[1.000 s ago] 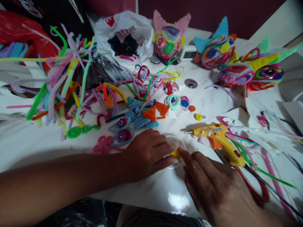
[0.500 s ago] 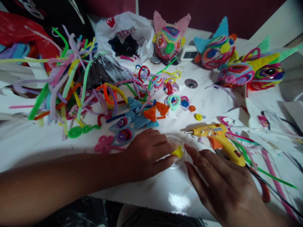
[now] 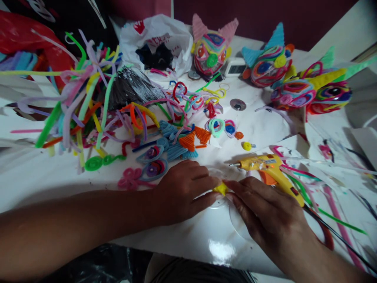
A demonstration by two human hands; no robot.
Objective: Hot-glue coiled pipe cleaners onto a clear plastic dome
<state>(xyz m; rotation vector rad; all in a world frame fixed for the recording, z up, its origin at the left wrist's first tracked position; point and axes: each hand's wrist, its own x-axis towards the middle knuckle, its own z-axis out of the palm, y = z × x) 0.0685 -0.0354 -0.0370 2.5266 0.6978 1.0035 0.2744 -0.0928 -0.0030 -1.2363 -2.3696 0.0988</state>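
Note:
A small yellow pipe-cleaner piece (image 3: 221,188) is pinched between the fingertips of my left hand (image 3: 184,192), which comes in from the left. From the other side, the thumb and forefinger of my right hand (image 3: 271,214) close on the same piece. Under the fingertips lies a clear round plastic piece (image 3: 217,205), partly hidden by my hands. Just beyond my right hand rests a yellow hot glue gun (image 3: 262,162), its nozzle pointing left. Near my left knuckles are blue-and-purple pipe-cleaner eye shapes (image 3: 153,168) and a pink pipe-cleaner flower (image 3: 129,179).
Loose pipe cleaners (image 3: 85,94) are heaped at the left. Several decorated animal heads (image 3: 210,55) stand along the back, beside a white plastic bag (image 3: 176,35). A small digital clock (image 3: 235,68) sits between two heads. The glue gun's black cord (image 3: 338,232) runs right.
My right hand has moved slightly left, and its fingertips have closed on the yellow piece. My left hand stays nearly where it was.

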